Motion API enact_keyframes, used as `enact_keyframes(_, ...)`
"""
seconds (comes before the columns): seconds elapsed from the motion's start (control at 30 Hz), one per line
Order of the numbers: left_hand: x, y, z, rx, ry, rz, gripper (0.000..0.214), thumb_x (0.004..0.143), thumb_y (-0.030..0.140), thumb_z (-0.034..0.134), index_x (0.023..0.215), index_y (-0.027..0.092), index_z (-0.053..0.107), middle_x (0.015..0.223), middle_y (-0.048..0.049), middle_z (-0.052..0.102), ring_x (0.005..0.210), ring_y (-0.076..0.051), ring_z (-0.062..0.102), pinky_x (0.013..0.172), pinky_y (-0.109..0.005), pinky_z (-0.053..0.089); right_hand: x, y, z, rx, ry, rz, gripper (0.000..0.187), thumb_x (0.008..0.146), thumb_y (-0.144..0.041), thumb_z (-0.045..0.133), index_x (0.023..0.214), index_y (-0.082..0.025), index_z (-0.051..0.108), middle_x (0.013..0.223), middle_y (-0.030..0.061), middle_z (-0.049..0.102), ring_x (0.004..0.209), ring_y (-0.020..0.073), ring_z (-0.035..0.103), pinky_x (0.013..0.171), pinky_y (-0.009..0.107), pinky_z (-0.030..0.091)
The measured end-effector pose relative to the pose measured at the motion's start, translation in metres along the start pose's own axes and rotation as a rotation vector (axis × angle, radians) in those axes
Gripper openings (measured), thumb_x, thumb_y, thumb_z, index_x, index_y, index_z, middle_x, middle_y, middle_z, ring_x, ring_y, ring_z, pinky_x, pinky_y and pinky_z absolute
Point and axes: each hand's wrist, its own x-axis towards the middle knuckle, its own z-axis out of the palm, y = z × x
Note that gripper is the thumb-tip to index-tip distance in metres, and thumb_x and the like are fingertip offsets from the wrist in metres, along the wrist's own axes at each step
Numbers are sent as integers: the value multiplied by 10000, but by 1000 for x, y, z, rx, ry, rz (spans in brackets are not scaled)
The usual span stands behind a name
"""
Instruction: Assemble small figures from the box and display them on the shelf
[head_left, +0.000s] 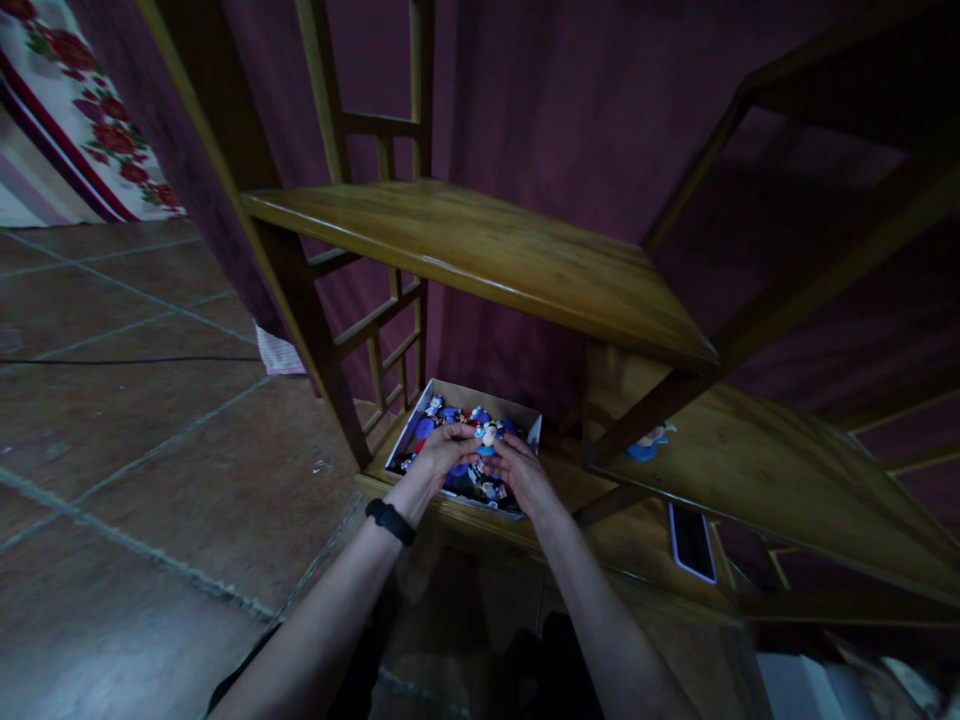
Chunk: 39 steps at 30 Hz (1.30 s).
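Between my two hands is a small toy figurine with a pale face, a white-and-blue top and a round blue base (488, 437). The fingers of my left hand (447, 452) pinch it from the left. From the other side my right hand (517, 468) grips it with thumb and fingers. Both hands are over a shallow white cardboard box (531, 432) on the lowest shelf. Several similar figurines (431, 425) with blue, purple and red parts fill the box, some hidden under my hands. A black band circles my left wrist.
Above the box juts a wooden shelf (480, 235) with a lattice side. Another figurine with a blue base (643, 448) stands on the shelf board to the right. A phone in a light purple frame (691, 543) lies lower right. A thin cable (135, 359) crosses the tiled floor.
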Motion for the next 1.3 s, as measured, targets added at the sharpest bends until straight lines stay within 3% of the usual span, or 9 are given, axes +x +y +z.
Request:
enact_keyframes(0.33,-2,1,1,20,-18,35,276,515,181,810,713,125,627,659,-8,634,582,-94,587,589,-215,475,-1,-1,2,25,33,23,297,663,-277,722,905,-199,567,804,1,658,644,133,642,628,290,553)
enact_keyframes(0.6,3,-3,0,142,-103,118,390,459,247,822,791,116,667,726,-24,670,647,-118,579,651,-252,451,-3,-5,2,30,8,30,300,667,-267,717,920,-195,573,811,13,678,658,140,649,619,284,549)
enact_keyframes(0.73,3,-4,1,211,-109,188,380,480,205,794,827,125,660,798,-28,674,733,-135,591,706,-259,448,0,-4,0,15,-8,31,282,656,-246,710,904,-188,590,795,17,686,667,145,651,610,274,540)
enact_keyframes(0.97,7,-11,3,326,-155,260,387,497,94,710,869,135,612,764,-4,655,679,-134,588,675,-275,473,4,0,-4,-44,-73,-5,276,621,-247,708,880,-181,643,820,10,695,690,135,636,621,254,518)
enact_keyframes(1.1,8,-16,4,492,-164,340,403,538,70,668,930,137,604,767,-5,657,709,-152,603,689,-290,489,4,2,-5,-59,-99,-26,289,613,-261,709,889,-194,657,885,5,697,733,139,631,634,252,505)
enact_keyframes(1.3,4,-18,4,860,-44,498,460,590,48,618,1033,169,593,924,-30,656,867,-185,601,787,-311,487,6,6,-7,-44,-87,-35,262,606,-254,704,859,-200,663,865,-4,695,751,146,621,672,266,504)
